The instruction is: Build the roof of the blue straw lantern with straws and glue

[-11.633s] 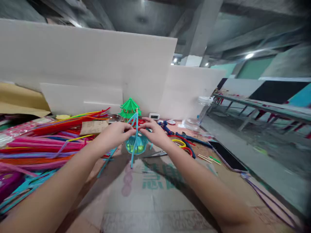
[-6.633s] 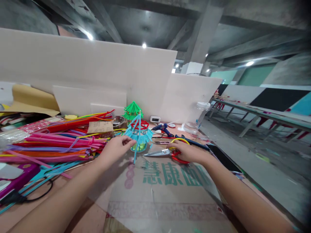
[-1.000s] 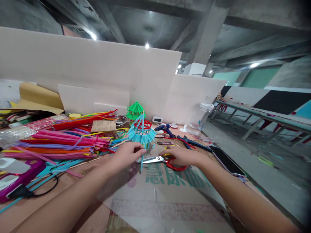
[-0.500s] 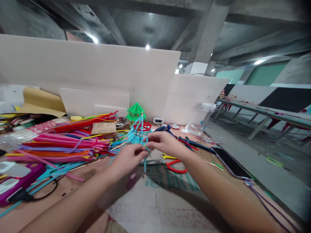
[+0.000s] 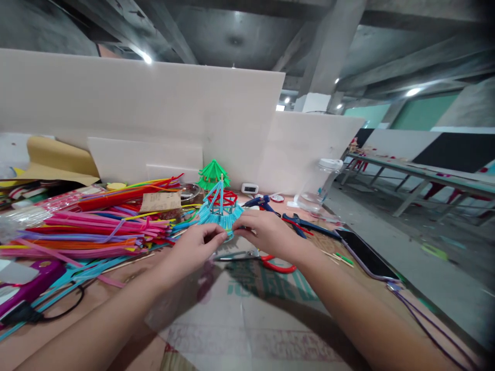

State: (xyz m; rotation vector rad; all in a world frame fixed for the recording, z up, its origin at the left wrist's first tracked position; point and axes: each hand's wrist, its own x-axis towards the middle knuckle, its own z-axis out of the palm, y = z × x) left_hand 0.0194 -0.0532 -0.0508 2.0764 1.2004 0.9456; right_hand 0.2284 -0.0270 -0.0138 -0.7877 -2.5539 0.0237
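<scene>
A small light-blue pipe-cleaner pavilion roof (image 5: 218,210) with a fringed rim and a wooden stick at its peak is held above the cardboard sheet (image 5: 247,309). My left hand (image 5: 193,248) pinches its lower rim from the left. My right hand (image 5: 266,233) pinches the same rim from the right. Scissors (image 5: 270,261) with red and yellow handles lie on the cardboard just under my right hand.
A big heap of coloured pipe cleaners (image 5: 88,226) fills the left. Behind stand a green pavilion model (image 5: 212,174), a blue glue gun (image 5: 261,202), pliers (image 5: 305,224), a clear jar (image 5: 319,180). A phone (image 5: 358,247) lies right, a purple case (image 5: 23,286) at the left.
One second ago my right hand rested on the scissors; it has let them go and come up to the blue roof. The dangling blue strand below the roof is no longer seen.
</scene>
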